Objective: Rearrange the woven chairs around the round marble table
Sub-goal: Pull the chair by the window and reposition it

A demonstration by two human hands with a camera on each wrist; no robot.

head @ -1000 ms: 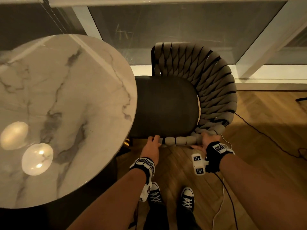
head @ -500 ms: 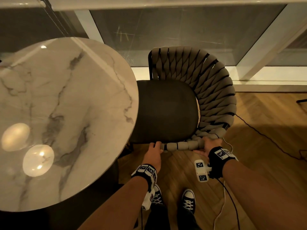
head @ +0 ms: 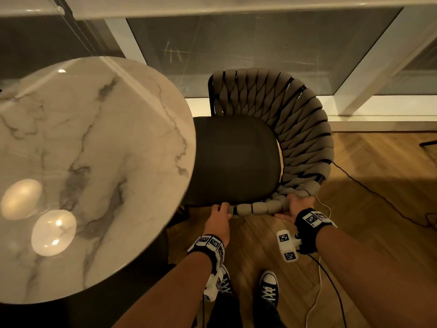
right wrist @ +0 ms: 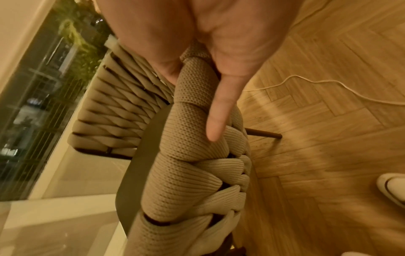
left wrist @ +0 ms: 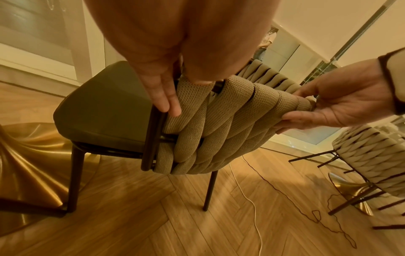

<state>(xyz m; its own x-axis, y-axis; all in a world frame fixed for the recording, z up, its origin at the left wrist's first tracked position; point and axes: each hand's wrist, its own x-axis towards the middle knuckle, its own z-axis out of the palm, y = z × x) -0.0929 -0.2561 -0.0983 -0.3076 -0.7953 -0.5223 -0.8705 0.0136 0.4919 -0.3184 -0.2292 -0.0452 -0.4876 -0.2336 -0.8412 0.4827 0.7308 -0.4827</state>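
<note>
Nearest the camera, the woven chair (head: 305, 138) is held at the near end of its braided rim: the left hand (head: 218, 221) is wrapped over the rim's end by the frame post, and the right hand (head: 296, 208) is clamped on the rim, thumb beneath. Beyond the hands, the seat is partly tucked under the marble table (head: 82, 162). This chair appears nearly placed. A second woven chair (left wrist: 372, 155) is seen further off, probably not yet arranged.

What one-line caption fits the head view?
Both hands, left and right, grip the beige woven chair's rim beside the round white marble table.
</note>
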